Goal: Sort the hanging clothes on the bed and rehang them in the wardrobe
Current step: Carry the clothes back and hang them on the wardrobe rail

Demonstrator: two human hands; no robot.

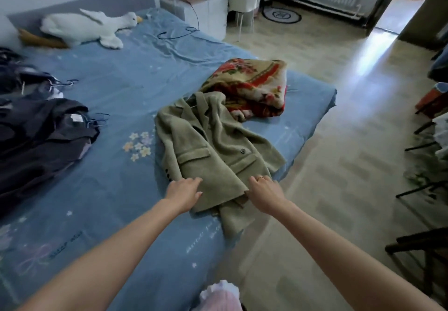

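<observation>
Bedsheet (116, 107), blue, carries everything. Dark clothes (41, 136) on hangers lie well left of the olive coat (208, 150); a floral blanket (249, 85) touches its collar end. Thick, soft and probably heavy, the coat looks best lifted by its shoulders. Left hand (185, 193) and right hand (265, 193) rest on its hem, fingers relaxed.

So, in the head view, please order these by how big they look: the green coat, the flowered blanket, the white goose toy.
1. green coat
2. flowered blanket and white goose toy: similar; the toy lies farther away, so I do not rank them.
</observation>
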